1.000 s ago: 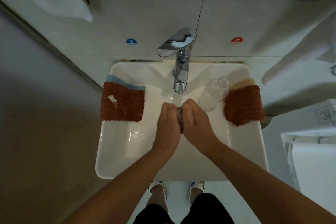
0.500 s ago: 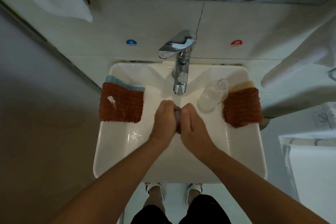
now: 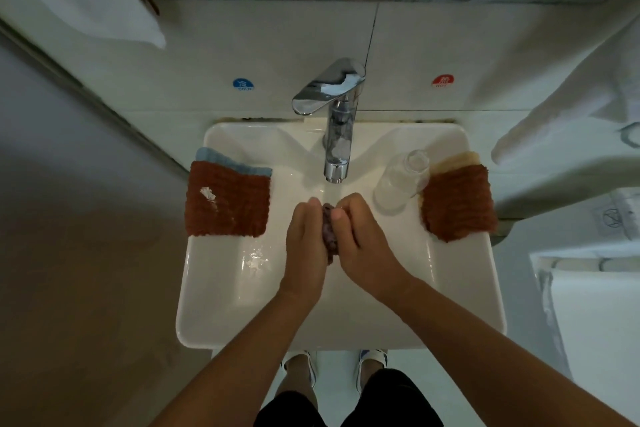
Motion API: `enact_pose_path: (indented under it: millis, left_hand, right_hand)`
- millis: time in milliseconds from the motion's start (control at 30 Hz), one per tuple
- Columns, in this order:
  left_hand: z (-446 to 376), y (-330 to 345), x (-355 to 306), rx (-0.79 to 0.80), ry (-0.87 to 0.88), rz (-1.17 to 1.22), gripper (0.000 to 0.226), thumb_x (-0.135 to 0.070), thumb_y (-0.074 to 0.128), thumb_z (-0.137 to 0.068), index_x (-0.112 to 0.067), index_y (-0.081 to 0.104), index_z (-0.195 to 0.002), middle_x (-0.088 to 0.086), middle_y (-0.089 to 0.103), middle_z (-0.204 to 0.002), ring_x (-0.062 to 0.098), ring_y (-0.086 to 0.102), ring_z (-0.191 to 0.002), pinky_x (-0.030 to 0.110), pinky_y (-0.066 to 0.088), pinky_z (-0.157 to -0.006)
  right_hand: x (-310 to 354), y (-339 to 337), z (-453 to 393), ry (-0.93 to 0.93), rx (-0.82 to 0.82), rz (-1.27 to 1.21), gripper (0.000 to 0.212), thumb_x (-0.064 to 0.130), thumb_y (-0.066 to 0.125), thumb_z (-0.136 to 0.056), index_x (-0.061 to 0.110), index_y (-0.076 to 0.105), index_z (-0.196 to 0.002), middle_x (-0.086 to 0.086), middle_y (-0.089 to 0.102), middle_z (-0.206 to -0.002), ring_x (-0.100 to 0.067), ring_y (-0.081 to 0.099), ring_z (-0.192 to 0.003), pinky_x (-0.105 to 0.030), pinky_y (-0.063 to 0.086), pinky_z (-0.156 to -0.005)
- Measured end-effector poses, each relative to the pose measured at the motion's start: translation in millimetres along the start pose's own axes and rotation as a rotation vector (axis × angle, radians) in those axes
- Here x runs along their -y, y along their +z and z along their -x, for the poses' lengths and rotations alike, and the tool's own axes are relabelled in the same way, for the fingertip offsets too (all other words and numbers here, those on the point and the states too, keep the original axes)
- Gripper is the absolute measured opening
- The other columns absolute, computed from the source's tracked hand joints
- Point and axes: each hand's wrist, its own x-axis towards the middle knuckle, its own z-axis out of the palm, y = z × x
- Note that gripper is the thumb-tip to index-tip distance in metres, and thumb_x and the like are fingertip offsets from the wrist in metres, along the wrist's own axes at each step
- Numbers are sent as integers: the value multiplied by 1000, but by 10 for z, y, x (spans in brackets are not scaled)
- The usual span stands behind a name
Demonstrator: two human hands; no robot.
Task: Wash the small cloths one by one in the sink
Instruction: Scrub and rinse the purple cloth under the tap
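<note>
Under the faucet (image 3: 337, 135), mid-sink (image 3: 214, 305) — left hand (image 3: 306, 239) and right hand (image 3: 360, 239) clamp a wadded purple cloth (image 3: 328, 229), mostly hidden between palms; brown cloths (image 3: 227, 201) drape both side rims — water stream barely visible.

Both bare forearms reach in from 6 o'clock and meet at the middle. The left hand (image 3: 306, 236) and right hand (image 3: 360, 236) press together palm to palm, fingers (image 3: 346, 210) curled toward 12 o'clock, gripping a wadded purple cloth (image 3: 328, 230) between them.
</note>
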Motion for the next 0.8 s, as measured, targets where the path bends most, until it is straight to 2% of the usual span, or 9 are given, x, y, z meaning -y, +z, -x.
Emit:
enact_pose_path:
  millis: [67, 100, 167, 233, 300, 400, 533, 600, 800]
  left_hand:
    - [108, -40, 72, 70, 90, 0, 53, -80, 61, -77, -32, 62, -98, 6, 68, -94, 18, 69, -86, 37, 58, -68]
    - [131, -66, 81, 102, 121, -17, 53, -81, 67, -74, -38, 62, -104, 0, 70, -98, 15, 71, -90, 31, 58, -68]
    - [120, -110, 93, 105, 119, 6, 63, -69, 79, -73, -39, 59, -125, -3, 73, -112, 15, 73, -101, 25, 59, -72]
    - [97, -137, 98, 52, 83, 94, 74, -52, 86, -75, -28, 53, -137, 4, 73, -120, 18, 73, -106, 24, 58, -77]
    - [89, -127, 92, -2, 129, 108, 54, -37, 80, -85, -17, 59, -131, 9, 73, -119, 18, 73, -105, 23, 57, -78]
    - [82, -62, 87, -1, 236, 0, 20, -23, 56, -105, -20, 65, -122, 3, 71, -115, 18, 69, -104, 27, 58, -80]
    - [206, 93, 95, 108, 267, -136, 24, -47, 39, -104, -35, 53, -120, 3, 61, -113, 16, 59, -95, 30, 52, -77]
    - [285, 172, 103, 186, 248, -147, 23, -53, 37, -102, -39, 50, -115, -7, 63, -100, 8, 58, -82, 26, 49, -68]
    - [68, 67, 1, -79, 231, -149, 28, -28, 37, -109, -21, 49, -85, -19, 57, -69, 0, 54, -64, 17, 45, -62]
  right_hand:
    - [-24, -52, 28, 36, -3, -105, 20, 25, 44, -106, 8, 46, -118, -12, 58, -98, -24, 62, -85, -44, 55, -76]
    - [-35, -70, 55, 69, 11, -171, 24, 23, 46, -106, 10, 45, -126, -8, 63, -99, -22, 66, -86, -39, 57, -74]
    - [-40, -72, 98, 119, -6, -239, 26, 25, 52, -105, 16, 48, -128, 5, 68, -93, -9, 68, -79, -24, 55, -66]
    - [-48, -67, 121, 129, -117, -281, 25, 30, 56, -101, 16, 53, -122, 4, 67, -93, -4, 64, -75, -20, 51, -66]
    - [-31, -76, 135, 106, -214, -348, 27, 35, 57, -100, 15, 56, -117, 3, 66, -96, -4, 62, -77, -19, 50, -66]
    - [8, -53, 180, 59, -244, -320, 24, 39, 48, -102, 19, 54, -113, 14, 64, -95, -4, 62, -80, -19, 51, -67]
    - [39, -20, 56, 166, -412, -323, 5, 29, 47, -106, 24, 48, -105, 19, 63, -90, -4, 63, -81, -25, 54, -70]
    - [50, -36, -28, 173, -536, -313, 12, 18, 45, -107, 19, 48, -96, 20, 62, -81, 1, 59, -73, -19, 51, -67]
    - [89, 61, 104, 16, -57, -10, 25, 21, 33, -109, 11, 42, -88, 11, 44, -66, -6, 45, -58, -25, 39, -56]
